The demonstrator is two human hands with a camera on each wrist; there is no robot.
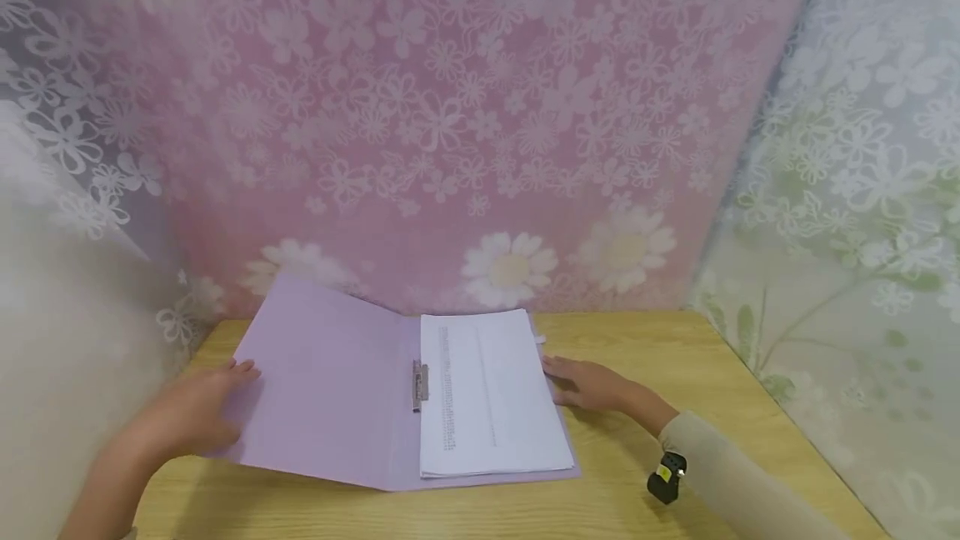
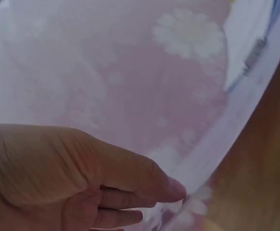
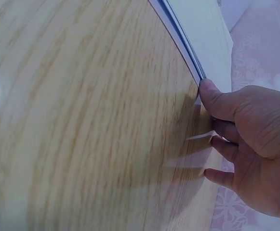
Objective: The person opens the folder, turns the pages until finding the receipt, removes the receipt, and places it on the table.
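A lilac clip folder (image 1: 330, 382) lies spread on the wooden table, its left cover raised at a slant. My left hand (image 1: 191, 411) pinches that cover's outer edge; in the left wrist view the thumb (image 2: 171, 190) lies at the edge. A metal clip (image 1: 420, 386) sits by the fold. A stack of printed white sheets (image 1: 510, 407) rests on the right half, its left edge beside the clip. At the folder's right edge is my right hand (image 1: 592, 383), its thumb (image 3: 212, 94) touching the edge and its other fingers extended at the tabletop.
The wooden table (image 1: 637, 473) backs onto a pink flowered wall covering (image 1: 450, 148). A pale floral panel (image 1: 847, 232) stands on the right, another pale surface (image 1: 52, 315) on the left. A black device with a yellow label (image 1: 666, 476) is on the right sleeve.
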